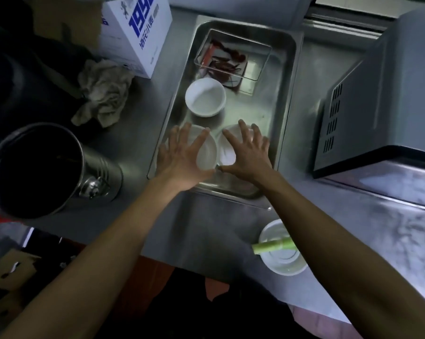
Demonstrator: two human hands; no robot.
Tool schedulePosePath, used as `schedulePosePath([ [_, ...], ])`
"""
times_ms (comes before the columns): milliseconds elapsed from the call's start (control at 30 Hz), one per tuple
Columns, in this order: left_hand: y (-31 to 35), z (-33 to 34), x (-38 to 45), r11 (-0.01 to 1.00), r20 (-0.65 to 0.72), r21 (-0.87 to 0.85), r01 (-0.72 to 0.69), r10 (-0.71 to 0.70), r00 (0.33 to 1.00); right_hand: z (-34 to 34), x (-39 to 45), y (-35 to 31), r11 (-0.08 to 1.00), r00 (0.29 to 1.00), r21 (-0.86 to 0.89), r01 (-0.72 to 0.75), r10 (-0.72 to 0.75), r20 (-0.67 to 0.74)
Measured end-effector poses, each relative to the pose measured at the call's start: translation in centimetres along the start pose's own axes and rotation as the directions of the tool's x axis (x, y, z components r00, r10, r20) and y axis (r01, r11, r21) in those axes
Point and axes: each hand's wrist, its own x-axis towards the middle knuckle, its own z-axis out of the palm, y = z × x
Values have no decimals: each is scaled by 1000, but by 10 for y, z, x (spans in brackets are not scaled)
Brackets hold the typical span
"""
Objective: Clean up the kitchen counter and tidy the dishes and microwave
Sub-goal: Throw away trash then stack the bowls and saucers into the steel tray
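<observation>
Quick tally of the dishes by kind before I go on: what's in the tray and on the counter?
White bowls in the metal tray: 3
Clear container of dried chilies: 1
White bowl on the counter, green stalk across it: 1
Total: 5

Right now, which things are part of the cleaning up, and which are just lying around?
Part of the job:
metal tray
three white bowls in it; one sits uncovered
clear box of dried chillies
bowl with green stalk
microwave
left hand
right hand

Lying about:
crumpled cloth
metal pot
white carton
</observation>
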Motion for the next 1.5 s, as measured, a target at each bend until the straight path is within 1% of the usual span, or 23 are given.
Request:
schedulePosePath([
  [167, -13, 3, 15, 994, 27, 26, -102, 101, 995, 6, 20, -7, 993, 993, -43, -109, 111, 31],
  [300, -20, 5, 24, 988, 55, 10, -152, 152, 987, 11, 25, -11, 988, 986, -35, -148, 150, 76],
  [467, -31, 8, 31, 973, 33, -12, -230, 231, 972, 19, 28, -17, 982, 978, -23, -185, 186, 91],
  [667, -38, 8, 33, 965, 25, -25, -261, 262, 965, 23, 31, -21, 978, 973, -8, -208, 208, 104],
  [800, -41, 6, 35, 962, 31, -36, -270, 271, 962, 21, 25, -19, 972, 968, 43, -232, 227, 108],
  [900, -39, 5, 37, 962, 51, -42, -270, 272, 961, 10, 13, -16, 962, 964, 69, -263, 261, 43],
  [1000, -30, 8, 43, 960, 84, -44, -277, 280, 956, -5, -3, -12, 946, 953, 133, -296, 302, -30],
  [1167, 2, 16, 57, 942, 109, 39, -332, 326, 939, -25, -34, -3, 926, 929, 253, -280, 327, -171],
  [1267, 26, 24, 65, 932, 145, 46, -358, 349, 926, -34, -52, 6, 916, 904, 297, -271, 349, -249],
  [1367, 45, 34, 75, 924, 177, 62, -376, 361, 916, -37, -66, 16, 910, 891, 309, -276, 363, -272],
  [1500, 62, 48, 84, 928, 173, 130, -350, 327, 929, -32, -80, 27, 897, 880, 356, -264, 375, -293],
])
